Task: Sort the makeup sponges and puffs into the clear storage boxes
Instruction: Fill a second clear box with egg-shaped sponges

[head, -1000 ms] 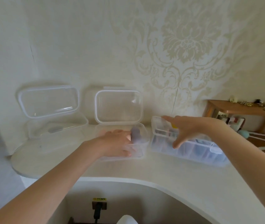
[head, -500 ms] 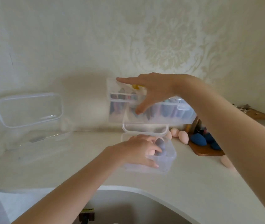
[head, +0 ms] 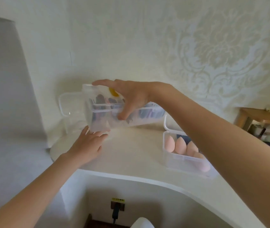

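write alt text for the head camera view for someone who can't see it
A person's right hand grips a long clear plastic storage box of dark makeup sponges, holding it tilted above a white curved countertop while the open left hand reaches up under its lower end. To the right, a smaller clear box on the countertop holds peach teardrop-shaped sponges.

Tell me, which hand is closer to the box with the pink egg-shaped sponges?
The right. Its forearm passes just over that box of pink sponges, while the right hand grips the long clear box. The left hand is farther off, open under the long box's lower corner.
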Demonstrator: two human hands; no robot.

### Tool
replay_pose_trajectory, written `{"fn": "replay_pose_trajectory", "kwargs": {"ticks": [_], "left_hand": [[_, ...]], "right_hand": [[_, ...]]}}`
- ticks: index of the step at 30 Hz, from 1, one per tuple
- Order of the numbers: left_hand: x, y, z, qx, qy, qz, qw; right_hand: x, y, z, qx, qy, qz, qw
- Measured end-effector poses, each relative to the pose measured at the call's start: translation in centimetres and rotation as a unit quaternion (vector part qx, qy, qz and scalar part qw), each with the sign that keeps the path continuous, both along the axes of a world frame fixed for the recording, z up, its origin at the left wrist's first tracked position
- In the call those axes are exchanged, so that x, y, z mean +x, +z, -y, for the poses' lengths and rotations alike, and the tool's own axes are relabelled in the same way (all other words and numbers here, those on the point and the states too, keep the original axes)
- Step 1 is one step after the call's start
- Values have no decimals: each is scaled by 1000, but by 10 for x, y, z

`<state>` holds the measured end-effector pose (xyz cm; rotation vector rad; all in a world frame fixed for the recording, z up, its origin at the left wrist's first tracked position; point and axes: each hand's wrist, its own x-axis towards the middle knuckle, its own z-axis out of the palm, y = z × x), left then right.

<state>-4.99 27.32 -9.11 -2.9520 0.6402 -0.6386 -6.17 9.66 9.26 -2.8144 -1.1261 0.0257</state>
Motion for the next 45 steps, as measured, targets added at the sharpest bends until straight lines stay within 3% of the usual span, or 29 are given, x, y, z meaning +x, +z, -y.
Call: {"fn": "replay_pose_trajectory", "kwargs": {"ticks": [3, 5, 10, 15, 18, 22, 28, 31, 35, 37, 40, 43, 45], "left_hand": [[7, -6, -9, 41, 14, 11, 999], [12, -1, -5, -18, 4, -18, 1000], [22, 1, -16, -167, -91, 30, 981], [17, -2, -15, -307, -30, 78, 948], [14, 9, 6, -325, -56, 151, 932], [9, 26, 44, -310, -105, 177, 928], [11, 39, 118, -316, -214, 113, 917], [16, 38, 165, -275, -271, 27, 922], [28, 36, 214, -155, -290, -130, 935], [33, 36, 230, -118, -279, -160, 939], [36, 37, 240, -108, -280, -179, 937], [28, 38, 244, -132, -285, -212, 925], [27, 38, 242, -132, -272, -219, 928]], "right_hand": [[14, -20, -6, 15, 1, -23, 1000], [24, -34, -3, 4, -18, -29, 999], [43, -63, 15, -13, -63, -58, 996], [54, -86, 23, -69, -86, -75, 991], [56, -100, 24, -98, -96, -67, 988], [55, -107, 31, -82, -113, -60, 988], [27, -67, 90, 9, -168, -30, 985], [4, -48, 146, 43, -245, -21, 968], [-27, -45, 218, 2, -405, -133, 905], [-40, -53, 248, -21, -460, -180, 869], [-46, -79, 276, -48, -466, -149, 871], [-33, -113, 295, 137, -449, -83, 879], [-19, -134, 295, 260, -411, -100, 868]]}}
